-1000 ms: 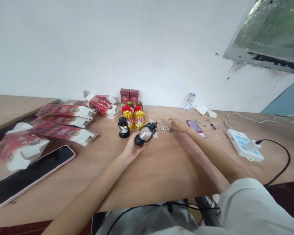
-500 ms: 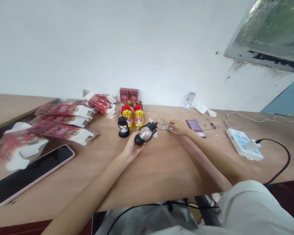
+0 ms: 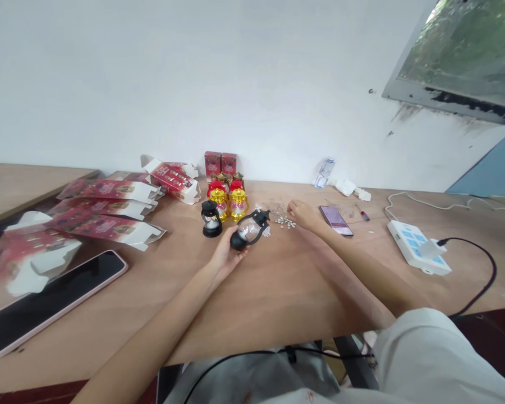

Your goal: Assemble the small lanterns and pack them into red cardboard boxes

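Note:
My left hand [image 3: 228, 251] is wrapped round the base of a small black lantern [image 3: 249, 230] with a clear globe, held tilted to the right above the table. Its looped black handle hangs on the lower right side. My right hand [image 3: 302, 213] is at a pile of thin wire pieces [image 3: 279, 207], fingertips drawn together; whatever they pinch is too small to make out. Just below those wires lie several small silvery discs [image 3: 287, 223]. Left of the held lantern another black lantern [image 3: 211, 220] stands upright, beside gold lanterns [image 3: 238, 205].
Two red boxes [image 3: 212, 165] stand against the wall behind red and bronze lanterns. Flattened red cartons [image 3: 105, 207] and a large phone [image 3: 59, 300] lie on the left. To the right are a smaller phone [image 3: 336, 220], crumpled tissue [image 3: 345, 187] and a white power strip [image 3: 416, 247].
My right hand has shifted slightly up, off the silvery discs and towards the wire pieces. The left hand keeps the black lantern in the same tilted pose.

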`<state>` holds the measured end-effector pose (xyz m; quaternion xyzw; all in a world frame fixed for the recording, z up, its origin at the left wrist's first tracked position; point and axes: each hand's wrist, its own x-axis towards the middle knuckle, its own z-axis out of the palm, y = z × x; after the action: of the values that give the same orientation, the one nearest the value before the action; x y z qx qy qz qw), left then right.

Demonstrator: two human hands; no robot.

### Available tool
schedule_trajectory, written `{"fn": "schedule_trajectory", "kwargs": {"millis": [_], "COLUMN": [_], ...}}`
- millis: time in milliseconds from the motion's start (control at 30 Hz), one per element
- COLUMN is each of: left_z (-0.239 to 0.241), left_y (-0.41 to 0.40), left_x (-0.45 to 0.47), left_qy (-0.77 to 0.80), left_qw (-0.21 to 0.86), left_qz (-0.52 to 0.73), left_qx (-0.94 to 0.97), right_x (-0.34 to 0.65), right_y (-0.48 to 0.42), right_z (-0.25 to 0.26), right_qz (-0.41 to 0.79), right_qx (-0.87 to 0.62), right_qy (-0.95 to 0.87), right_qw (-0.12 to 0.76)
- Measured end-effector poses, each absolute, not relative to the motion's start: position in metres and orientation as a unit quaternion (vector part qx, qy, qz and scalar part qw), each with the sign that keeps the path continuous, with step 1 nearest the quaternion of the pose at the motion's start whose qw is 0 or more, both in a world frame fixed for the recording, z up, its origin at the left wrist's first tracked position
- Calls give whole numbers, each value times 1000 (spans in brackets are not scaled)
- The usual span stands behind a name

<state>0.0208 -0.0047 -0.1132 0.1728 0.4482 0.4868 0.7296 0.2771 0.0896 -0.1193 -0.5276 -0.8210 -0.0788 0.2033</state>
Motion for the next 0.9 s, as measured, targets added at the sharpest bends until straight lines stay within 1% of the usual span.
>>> {"fn": "schedule_trajectory", "kwargs": {"millis": [100,167,200,267,300,333,400,467,633,900], "left_z": [-112,-112,-112,-114,-115,-116,-120,-123,-128,-127], "left_y": [-5,-5,-4,-4,-3,-3,-3,-4,-8,-9], "left_x": [22,22,22,23,23,23,23,23,26,26], "left_qy": [450,452,453,454,452,449,441,435,444,433], "left_qw": [727,721,717,708,703,700,691,683,660,649], "left_qz": [487,492,497,506,510,514,521,524,520,520], "left_qx": [178,182,185,194,201,211,237,264,312,347], "right_x": [279,277,274,264,258,252,239,229,221,225], "right_y": [91,86,82,68,58,48,28,12,-4,3], "right_z": [-107,-99,-96,-92,-91,-92,-97,-104,-117,-130], "right_qz": [-57,-10,42,192,268,329,412,452,452,493], "right_qx": [-570,-576,-562,-502,-465,-442,-425,-418,-427,-374], "right_qy": [-767,-729,-704,-627,-584,-552,-519,-500,-456,-426], "right_qw": [291,370,432,564,609,626,617,609,636,660]}}
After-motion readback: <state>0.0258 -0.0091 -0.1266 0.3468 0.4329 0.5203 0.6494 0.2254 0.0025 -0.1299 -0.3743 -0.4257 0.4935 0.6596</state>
